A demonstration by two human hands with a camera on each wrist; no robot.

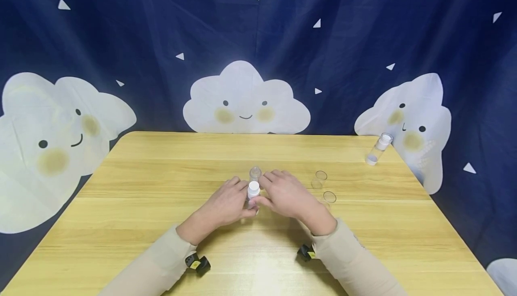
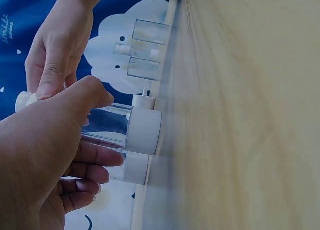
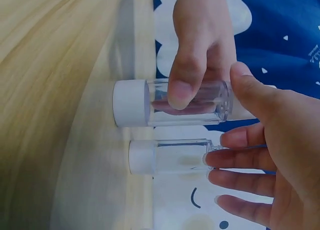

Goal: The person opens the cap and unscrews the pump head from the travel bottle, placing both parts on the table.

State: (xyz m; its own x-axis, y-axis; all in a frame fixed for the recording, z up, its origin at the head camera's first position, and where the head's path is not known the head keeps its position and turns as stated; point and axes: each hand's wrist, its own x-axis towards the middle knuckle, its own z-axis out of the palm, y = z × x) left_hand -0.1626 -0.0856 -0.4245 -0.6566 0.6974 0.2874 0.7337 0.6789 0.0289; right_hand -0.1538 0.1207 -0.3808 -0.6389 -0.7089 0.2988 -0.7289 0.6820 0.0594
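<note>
Upright in front of me stands a clear bottle with a white base and white top. My left hand grips its clear body, thumb across the near side in the right wrist view. At the top, my right hand pinches the white top between thumb and index finger, while its other fingers spread loosely. Just behind stands a second clear bottle with a white base, close to the right fingertips. A small white piece with a thin nozzle shows beyond the gripped bottle in the left wrist view.
Two clear covers, one farther back and one nearer, stand to the right of my right hand. A third bottle with a clear cover on stands near the wooden table's far right corner. A dark blue curtain hangs behind.
</note>
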